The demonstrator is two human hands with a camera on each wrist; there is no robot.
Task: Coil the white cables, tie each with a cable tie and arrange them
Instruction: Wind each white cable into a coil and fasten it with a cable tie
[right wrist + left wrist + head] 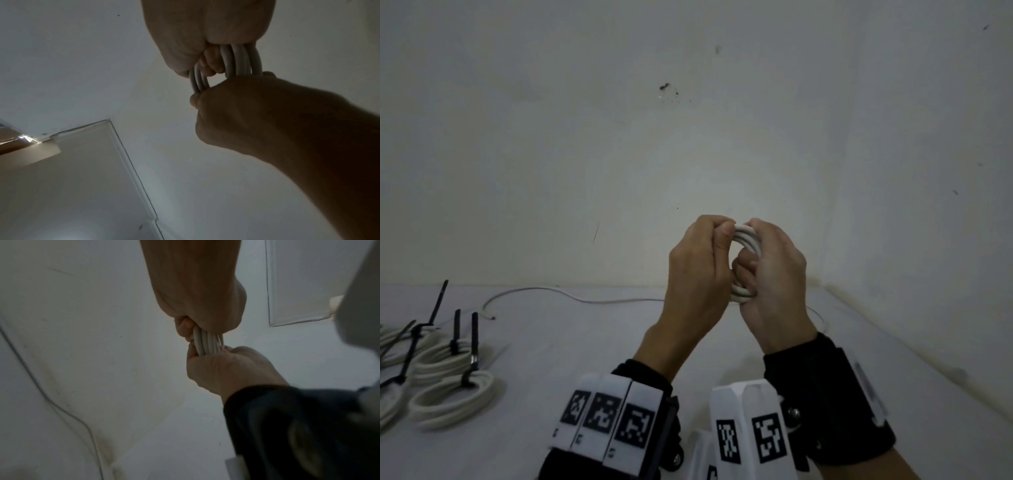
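White cable coils [453, 401], black ties [474, 337], black-and-white wrist markers [635, 430]

A coil of thick white round cable [743, 240], wound in several tight loops, stands upright in the air above the pale desk [585, 359], gripped on either side by the left hand [693, 274] and right hand [774, 277]; only its top arc and bottom arc show between the fingers. Seen from the wrists, the loops lie side by side in a neat bundle [207, 342] [240, 60]. At the left of the desk lie finished white cable coils [453, 387], flat and overlapping one another, each cinched by a black plastic cable tie [474, 337] whose tail sticks up. A thinner loose white cable [544, 291] trails along the desk's far edge.
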